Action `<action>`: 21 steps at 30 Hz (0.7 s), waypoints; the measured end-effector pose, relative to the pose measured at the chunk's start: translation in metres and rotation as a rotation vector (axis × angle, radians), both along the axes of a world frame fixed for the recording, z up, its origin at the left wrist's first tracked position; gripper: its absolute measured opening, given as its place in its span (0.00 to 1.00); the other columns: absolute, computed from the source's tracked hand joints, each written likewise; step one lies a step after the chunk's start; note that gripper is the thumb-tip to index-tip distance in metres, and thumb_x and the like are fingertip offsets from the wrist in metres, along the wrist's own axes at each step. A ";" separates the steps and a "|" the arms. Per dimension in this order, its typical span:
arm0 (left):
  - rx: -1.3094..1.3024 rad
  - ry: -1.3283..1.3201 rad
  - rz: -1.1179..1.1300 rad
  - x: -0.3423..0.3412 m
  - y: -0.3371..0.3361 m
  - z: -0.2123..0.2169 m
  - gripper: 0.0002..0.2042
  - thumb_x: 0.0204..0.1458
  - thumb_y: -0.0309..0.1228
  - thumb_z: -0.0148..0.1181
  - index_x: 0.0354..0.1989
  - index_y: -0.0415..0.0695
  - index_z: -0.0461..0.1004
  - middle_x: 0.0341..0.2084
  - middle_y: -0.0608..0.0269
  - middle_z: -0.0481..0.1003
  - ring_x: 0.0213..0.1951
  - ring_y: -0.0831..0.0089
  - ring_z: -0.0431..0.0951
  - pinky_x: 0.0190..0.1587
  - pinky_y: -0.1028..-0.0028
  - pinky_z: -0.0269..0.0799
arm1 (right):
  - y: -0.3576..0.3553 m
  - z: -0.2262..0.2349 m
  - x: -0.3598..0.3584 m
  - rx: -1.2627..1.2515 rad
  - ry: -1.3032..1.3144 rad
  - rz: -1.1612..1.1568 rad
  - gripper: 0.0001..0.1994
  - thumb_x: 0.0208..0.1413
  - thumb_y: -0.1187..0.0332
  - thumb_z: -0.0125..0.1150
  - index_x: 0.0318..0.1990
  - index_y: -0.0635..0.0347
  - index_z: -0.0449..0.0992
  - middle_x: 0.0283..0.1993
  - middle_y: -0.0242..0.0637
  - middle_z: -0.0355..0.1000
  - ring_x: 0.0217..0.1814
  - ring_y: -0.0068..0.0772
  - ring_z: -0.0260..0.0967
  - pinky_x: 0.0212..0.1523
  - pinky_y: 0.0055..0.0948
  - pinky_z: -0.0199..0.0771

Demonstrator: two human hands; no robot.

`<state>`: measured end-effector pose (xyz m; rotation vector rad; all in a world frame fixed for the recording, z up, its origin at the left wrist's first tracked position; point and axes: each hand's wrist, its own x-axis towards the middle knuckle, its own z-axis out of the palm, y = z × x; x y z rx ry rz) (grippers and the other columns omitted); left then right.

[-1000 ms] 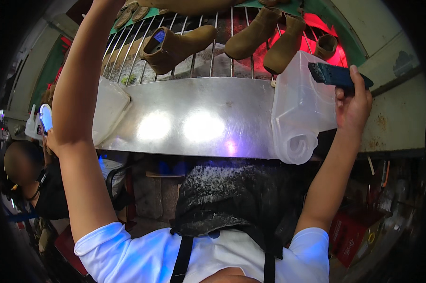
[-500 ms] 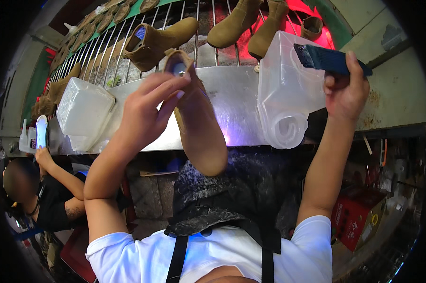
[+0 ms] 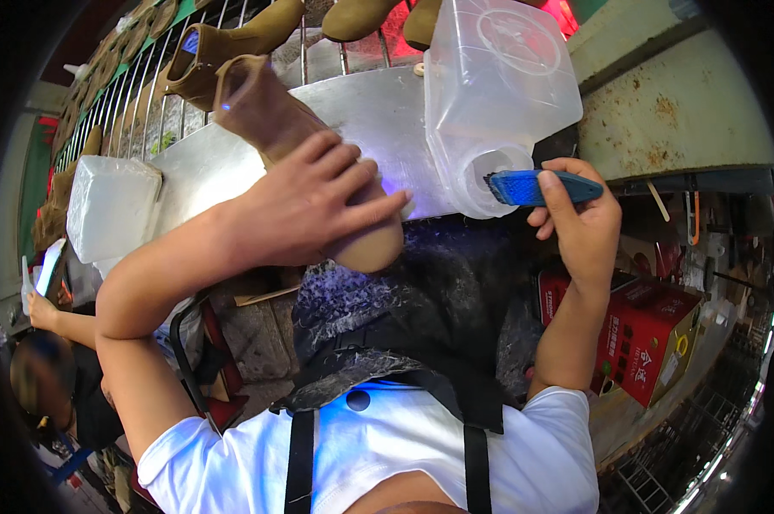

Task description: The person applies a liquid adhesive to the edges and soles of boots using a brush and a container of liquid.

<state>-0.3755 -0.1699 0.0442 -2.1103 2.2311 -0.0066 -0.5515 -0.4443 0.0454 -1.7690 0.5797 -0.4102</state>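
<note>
My left hand (image 3: 314,206) is wrapped over the foot of a tan ankle boot (image 3: 263,107). The boot lies tilted, its open top pointing away to the far left and its toe toward me over the bench edge. In my right hand (image 3: 584,218) is a flat blue brush (image 3: 550,187), pinched by its handle. Its dark bristles are at the round mouth of a clear plastic jug (image 3: 503,77) lying on its side; I cannot tell whether they touch it.
More tan boots (image 3: 241,38) stand on a metal rack beyond the steel bench (image 3: 378,107). A whitish plastic container (image 3: 113,210) is at left. Lower left, another person's arm (image 3: 70,324) reaches to a light-coloured sole. Red boxes (image 3: 644,343) sit low at right.
My left hand has gone from the boot's opening to its foot, and the boot has tilted. My right hand has brought the brush down to the jug's mouth. The whole view has shifted.
</note>
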 end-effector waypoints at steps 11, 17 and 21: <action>-0.924 1.006 0.501 0.034 0.022 0.012 0.52 0.37 0.47 0.77 0.68 0.32 0.55 0.57 0.49 0.69 0.58 0.60 0.73 0.61 0.60 0.71 | 0.001 -0.015 0.000 0.047 -0.011 0.078 0.10 0.59 0.69 0.68 0.44 0.65 0.80 0.26 0.30 0.76 0.26 0.17 0.73 0.25 0.18 0.70; -0.975 0.830 0.442 0.043 0.029 -0.036 0.58 0.30 0.53 0.85 0.67 0.34 0.57 0.57 0.54 0.69 0.57 0.62 0.72 0.60 0.62 0.70 | -0.019 -0.010 0.001 0.019 0.141 0.318 0.12 0.59 0.69 0.69 0.46 0.66 0.81 0.27 0.32 0.78 0.28 0.17 0.74 0.28 0.18 0.72; -0.659 0.528 0.519 0.036 0.025 -0.015 0.52 0.27 0.40 0.87 0.64 0.35 0.63 0.54 0.57 0.74 0.55 0.63 0.75 0.59 0.63 0.71 | -0.031 -0.013 0.008 0.054 0.112 0.385 0.12 0.60 0.68 0.68 0.48 0.66 0.80 0.30 0.33 0.79 0.30 0.18 0.75 0.30 0.19 0.74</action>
